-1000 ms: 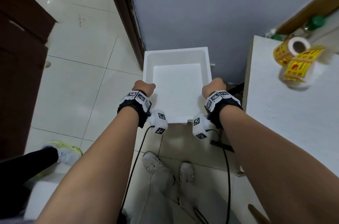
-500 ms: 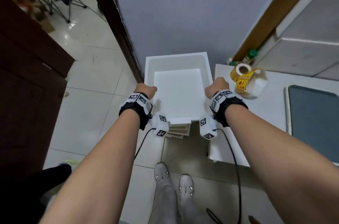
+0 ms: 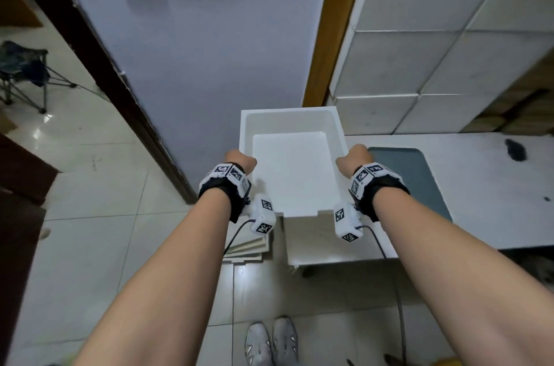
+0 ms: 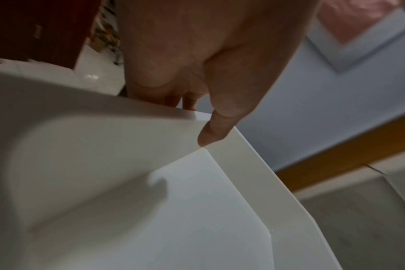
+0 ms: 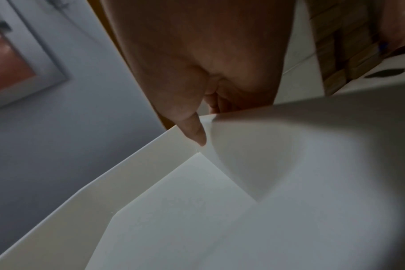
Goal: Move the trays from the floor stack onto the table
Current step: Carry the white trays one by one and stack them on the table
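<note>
Table w/ grey mat right; tray held, floor stack below.

The tray hides most of the floor stack and both hands' fingers.

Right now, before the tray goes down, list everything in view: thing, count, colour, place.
held tray: one, white, empty, carried in the air above the table's left end
floor stack of trays: count unclear, white, on the floor left of the table
table: one, white, to the right
mat: one, grey-blue, on the table by the right wrist
dark smudge or object: one, black, far end of the table, too blurred to identify
folding stool: one, dark, far left on the floor
shoes: two, light grey, bottom centre
left hand: grips the tray's left rim
right hand: grips the tray's right rim
</note>
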A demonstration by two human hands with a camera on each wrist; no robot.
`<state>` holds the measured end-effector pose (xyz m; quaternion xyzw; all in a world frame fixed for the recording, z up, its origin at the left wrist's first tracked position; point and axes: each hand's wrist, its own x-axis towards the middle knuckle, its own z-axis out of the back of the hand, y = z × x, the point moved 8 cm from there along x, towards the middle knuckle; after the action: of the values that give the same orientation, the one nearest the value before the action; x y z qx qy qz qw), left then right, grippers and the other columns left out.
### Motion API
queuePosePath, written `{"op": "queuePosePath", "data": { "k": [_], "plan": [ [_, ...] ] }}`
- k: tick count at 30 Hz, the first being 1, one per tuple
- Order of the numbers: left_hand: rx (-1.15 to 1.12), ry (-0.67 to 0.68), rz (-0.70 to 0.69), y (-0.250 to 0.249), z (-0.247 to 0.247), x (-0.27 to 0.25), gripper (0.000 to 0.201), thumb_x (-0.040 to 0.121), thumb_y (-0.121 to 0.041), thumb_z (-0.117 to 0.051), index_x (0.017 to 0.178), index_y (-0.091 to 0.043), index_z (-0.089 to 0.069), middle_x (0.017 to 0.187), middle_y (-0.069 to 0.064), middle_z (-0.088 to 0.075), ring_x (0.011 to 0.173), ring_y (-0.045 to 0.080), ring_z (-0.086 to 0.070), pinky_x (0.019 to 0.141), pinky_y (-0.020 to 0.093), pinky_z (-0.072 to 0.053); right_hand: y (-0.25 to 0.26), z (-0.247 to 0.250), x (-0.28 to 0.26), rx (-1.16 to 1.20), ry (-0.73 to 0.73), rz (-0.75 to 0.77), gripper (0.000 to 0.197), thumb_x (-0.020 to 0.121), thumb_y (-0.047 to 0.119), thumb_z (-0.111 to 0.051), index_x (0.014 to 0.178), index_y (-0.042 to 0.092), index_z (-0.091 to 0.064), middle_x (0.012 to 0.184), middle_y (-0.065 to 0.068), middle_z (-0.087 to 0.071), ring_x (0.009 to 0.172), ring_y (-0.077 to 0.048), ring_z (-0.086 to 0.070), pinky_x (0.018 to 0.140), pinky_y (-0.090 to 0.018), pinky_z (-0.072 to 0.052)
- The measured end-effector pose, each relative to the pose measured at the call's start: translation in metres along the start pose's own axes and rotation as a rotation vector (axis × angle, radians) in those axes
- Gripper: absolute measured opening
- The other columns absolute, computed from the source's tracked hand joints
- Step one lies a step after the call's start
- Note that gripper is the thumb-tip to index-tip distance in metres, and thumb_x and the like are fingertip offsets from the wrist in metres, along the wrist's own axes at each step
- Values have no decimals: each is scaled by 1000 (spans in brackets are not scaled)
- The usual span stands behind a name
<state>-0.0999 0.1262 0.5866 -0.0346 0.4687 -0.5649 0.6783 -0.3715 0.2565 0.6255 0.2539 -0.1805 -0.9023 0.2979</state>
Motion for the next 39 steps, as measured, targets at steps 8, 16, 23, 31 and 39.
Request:
{"op": "queuePosePath", "data": {
  "k": [8, 16, 23, 31, 39],
  "plan": [
    [3, 86, -149, -66, -64, -52, 35, 95, -8, -46, 125, 6, -54, 118, 22, -64, 107, 38, -64, 78, 34, -45, -85, 79, 3, -4, -146, -92, 19, 86, 7, -51, 94, 1, -68, 90, -17, -67, 73, -30, -57, 64, -27, -42],
    [-22, 108, -122, -116, -152, -66, 23, 83, -13, -54, 103, -2, -56, 110, 21, -69, 99, 37, -70, 90, 51, -58, -165, 136, 42, 67, -167, -93, 13, 86, 7, -57, 93, 1, -67, 103, -21, -70, 92, -36, -65, 68, -28, -44],
    [108, 43, -63, -157, -223, -81, 32, 90, -10, -56, 121, 0, -57, 116, 16, -65, 110, 34, -65, 91, 38, -55, -226, 167, 101, 149, -25, -112, 29, 91, 23, -57, 107, 0, -64, 101, -15, -66, 88, -32, -60, 71, -27, -41],
    [164, -1, 14, -160, -288, -63, 39, 84, -13, -64, 119, 2, -60, 120, 19, -66, 106, 36, -67, 93, 45, -57, -288, 165, 152, 118, 164, -85, 18, 87, 19, -53, 97, 10, -65, 101, -12, -69, 90, -31, -66, 81, -32, -52],
    [164, 189, 88, -150, -346, -27, 15, 81, -10, -66, 87, 2, -59, 100, 25, -74, 92, 36, -74, 86, 53, -59, -330, 157, 179, 55, 145, -155, 28, 91, 13, -53, 111, 0, -67, 109, -17, -69, 98, -34, -66, 82, -32, -51]
  ]
}}
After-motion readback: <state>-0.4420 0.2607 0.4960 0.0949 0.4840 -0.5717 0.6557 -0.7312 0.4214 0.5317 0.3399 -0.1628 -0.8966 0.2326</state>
